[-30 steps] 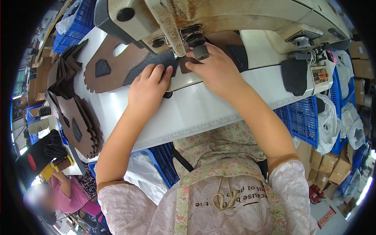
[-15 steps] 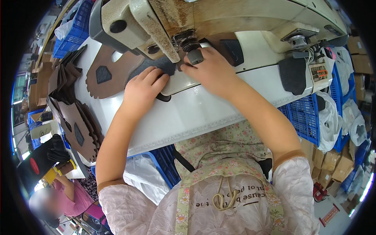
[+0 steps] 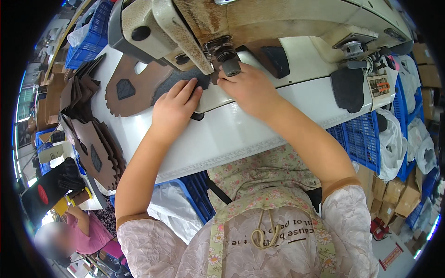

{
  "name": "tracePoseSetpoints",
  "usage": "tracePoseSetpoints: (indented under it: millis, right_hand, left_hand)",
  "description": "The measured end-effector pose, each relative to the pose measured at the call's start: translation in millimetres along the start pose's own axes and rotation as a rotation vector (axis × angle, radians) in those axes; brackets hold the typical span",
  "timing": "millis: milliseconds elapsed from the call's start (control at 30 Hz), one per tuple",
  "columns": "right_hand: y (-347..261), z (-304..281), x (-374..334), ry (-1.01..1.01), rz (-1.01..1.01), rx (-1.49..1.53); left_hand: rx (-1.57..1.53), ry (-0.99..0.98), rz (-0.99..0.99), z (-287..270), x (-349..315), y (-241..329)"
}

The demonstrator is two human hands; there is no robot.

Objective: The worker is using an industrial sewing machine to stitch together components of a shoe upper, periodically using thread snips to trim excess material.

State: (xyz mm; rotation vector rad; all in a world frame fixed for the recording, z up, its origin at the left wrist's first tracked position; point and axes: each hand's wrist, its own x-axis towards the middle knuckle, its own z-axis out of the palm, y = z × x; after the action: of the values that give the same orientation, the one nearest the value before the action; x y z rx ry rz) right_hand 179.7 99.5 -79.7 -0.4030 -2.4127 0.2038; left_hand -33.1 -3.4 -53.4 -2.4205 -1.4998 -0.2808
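A worn cream sewing machine stands over the white table, its needle area largely hidden behind the presser and a grey roller. Under the head lies a brown leather piece with a scalloped edge, a black patch and a dark grey panel. My left hand rests on the grey panel, fingers stretched flat and touching it. Beside the roller, my right hand has its fingers bent together at the leather's edge, closed on it; the fingertips are partly hidden.
Stacked brown leather pieces hang over the table's left side. A black piece and a small tool tray lie at the right. Blue crates stand beyond the table edge. Another person in a pink top sits at lower left.
My right hand has drawn slightly toward me beside the roller. My left hand has shifted a little to the right on the grey panel. The whole view has also shifted slightly.
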Motion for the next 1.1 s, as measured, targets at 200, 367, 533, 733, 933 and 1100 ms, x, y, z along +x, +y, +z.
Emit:
tracePoseSetpoints:
  millis: [200,367,533,733,933,1100]
  right_hand:
    - [0.8,0.9,0.3,0.055,-0.004,-0.019]
    - [1.6,1.5,0.2,0.053,0.003,-0.017]
    - [1.2,1.5,0.6,0.038,0.027,0.009]
    - [2.2,2.1,2.9,0.057,0.067,0.042]
    - [5.6,0.9,3.0,-0.031,0.084,0.043]
    - [6.1,1.7,2.5,-0.026,0.097,0.037]
  left_hand:
    - [0.033,-0.021,-0.012,-0.7,1.3,2.9]
    - [0.048,-0.028,-0.012,-0.5,2.1,3.4]
    - [0.096,-0.015,0.014,0.3,6.5,4.3]
    - [0.170,-0.027,0.012,4.7,9.8,7.2]
    - [0.158,0.041,0.050,2.4,17.0,8.9]
    - [0.162,0.031,0.042,4.0,16.1,8.8]
